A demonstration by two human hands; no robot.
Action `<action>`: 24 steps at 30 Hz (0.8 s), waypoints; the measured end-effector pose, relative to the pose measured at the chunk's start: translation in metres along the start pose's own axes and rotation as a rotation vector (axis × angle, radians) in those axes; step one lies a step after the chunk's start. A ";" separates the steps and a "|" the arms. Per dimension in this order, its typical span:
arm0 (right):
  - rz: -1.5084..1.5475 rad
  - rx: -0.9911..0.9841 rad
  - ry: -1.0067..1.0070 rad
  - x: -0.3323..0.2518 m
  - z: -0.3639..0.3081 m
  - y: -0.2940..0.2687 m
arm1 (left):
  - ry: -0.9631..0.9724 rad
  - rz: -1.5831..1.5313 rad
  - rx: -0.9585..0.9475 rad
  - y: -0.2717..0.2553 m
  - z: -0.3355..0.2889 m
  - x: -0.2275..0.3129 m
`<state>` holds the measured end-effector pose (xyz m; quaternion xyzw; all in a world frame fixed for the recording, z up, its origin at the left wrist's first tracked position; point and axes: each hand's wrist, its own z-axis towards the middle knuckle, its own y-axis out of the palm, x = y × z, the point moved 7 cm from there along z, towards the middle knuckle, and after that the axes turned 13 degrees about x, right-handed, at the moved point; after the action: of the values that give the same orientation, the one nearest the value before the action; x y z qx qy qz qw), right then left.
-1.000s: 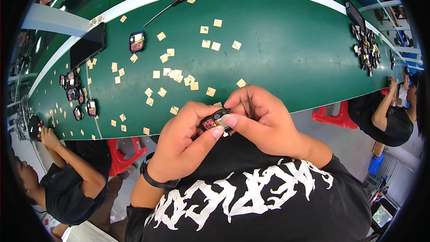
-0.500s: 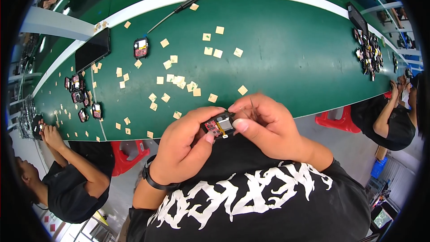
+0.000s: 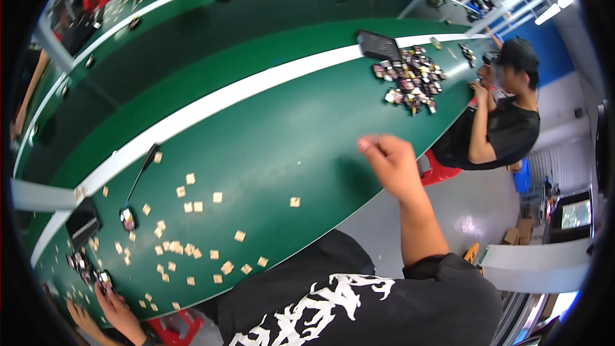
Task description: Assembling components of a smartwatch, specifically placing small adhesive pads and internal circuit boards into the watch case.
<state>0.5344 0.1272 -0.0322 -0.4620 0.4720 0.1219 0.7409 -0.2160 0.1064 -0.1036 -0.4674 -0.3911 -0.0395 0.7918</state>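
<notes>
My right hand (image 3: 392,161) hovers over the green tabletop (image 3: 307,147), right of the middle, fingers curled and pressed together. Whatever they may hold is hidden. Far off at the lower left, my left hand (image 3: 116,305) grips a small open watch housing (image 3: 104,279) by its near edge. The housing is black, with electronics inside. It sits beside a cluster of similar housings (image 3: 80,264). Another open housing (image 3: 127,218) lies farther back, at the tip of a black-handled screwdriver (image 3: 142,170).
Many beige square pieces (image 3: 176,247) are scattered across the left half. A large pile of housings (image 3: 413,80) lies at the back right beside a black tray (image 3: 378,45). A co-worker (image 3: 506,109) sits at right; another's hand (image 3: 80,314) is at lower left.
The view has swung to the right. My hands have parted: the left has gone far left with the housing, the right has moved out over the table. The tweezers-like tool no longer shows.
</notes>
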 end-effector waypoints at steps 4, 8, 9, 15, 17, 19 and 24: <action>-0.276 0.309 -0.482 0.028 0.080 -0.080 | 0.084 0.241 0.072 0.014 0.008 0.026; -0.694 0.396 -0.492 0.101 0.172 -0.132 | 0.288 0.440 0.178 0.012 -0.038 0.159; -0.720 0.379 -0.428 0.124 0.194 -0.144 | 0.290 0.429 0.182 0.015 -0.044 0.164; -0.569 0.169 -0.337 0.170 0.260 -0.141 | 0.610 0.323 0.156 0.033 -0.090 0.198; -0.646 0.228 -0.359 0.163 0.255 -0.127 | 0.610 0.261 0.064 0.045 -0.110 0.230; -0.635 0.270 -0.380 0.160 0.242 -0.123 | 0.858 0.073 -0.048 0.063 -0.129 0.259; -0.496 0.358 -0.609 0.137 0.205 -0.126 | 0.987 -0.124 -0.447 0.112 -0.172 0.325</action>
<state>0.8045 0.1877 -0.0460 -0.3686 0.1201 -0.0126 0.9217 0.1564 0.1349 -0.0143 -0.5263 0.0180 -0.3828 0.7590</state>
